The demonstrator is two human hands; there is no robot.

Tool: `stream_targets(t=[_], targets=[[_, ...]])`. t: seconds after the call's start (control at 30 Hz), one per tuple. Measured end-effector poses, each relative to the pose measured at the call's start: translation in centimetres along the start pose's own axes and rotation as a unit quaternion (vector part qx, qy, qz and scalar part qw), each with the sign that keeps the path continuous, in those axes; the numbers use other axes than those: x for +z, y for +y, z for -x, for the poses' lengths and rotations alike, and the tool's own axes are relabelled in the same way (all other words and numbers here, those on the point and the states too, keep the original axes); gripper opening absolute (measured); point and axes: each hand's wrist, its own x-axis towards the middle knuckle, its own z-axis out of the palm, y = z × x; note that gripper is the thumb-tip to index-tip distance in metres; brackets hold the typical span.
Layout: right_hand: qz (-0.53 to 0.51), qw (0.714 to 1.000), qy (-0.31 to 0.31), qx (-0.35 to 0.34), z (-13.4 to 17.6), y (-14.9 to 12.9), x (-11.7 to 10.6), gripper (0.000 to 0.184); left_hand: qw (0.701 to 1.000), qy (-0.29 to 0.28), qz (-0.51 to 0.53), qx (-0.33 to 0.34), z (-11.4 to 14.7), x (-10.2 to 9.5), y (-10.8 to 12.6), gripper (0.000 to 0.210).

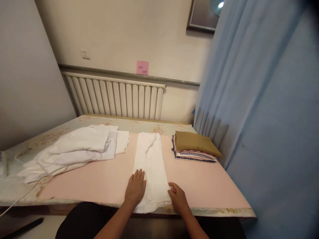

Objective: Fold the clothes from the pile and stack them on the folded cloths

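A white garment (152, 169), folded into a long narrow strip, lies lengthwise before me, its near end just over the table's front edge. Creases run along its far half; its exact kind is unclear. My left hand (136, 186) rests flat on the strip's left side, fingers stretched out. At the right edge, near the front, my right hand (177, 196) has its fingers curled in a pinch on the fabric. Under the garment is a pink sheet (199, 186) on the table.
Left lies a loose heap of white clothes (82, 144). To the right sits a stack of folded cloths with a mustard one (195, 142) on top. A blue curtain (269, 116) borders the right side. Behind stands a radiator (117, 98); a white cable (23, 196) crosses the left front.
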Motion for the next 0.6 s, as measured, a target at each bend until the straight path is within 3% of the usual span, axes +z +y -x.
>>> stream_targets(t=[0.6], targets=[[0.017, 1.0, 0.024, -0.009, 1.1, 0.0, 0.0, 0.045, 1.0, -0.015, 0.004, -0.008, 2.6, -0.7, 0.0, 0.049]])
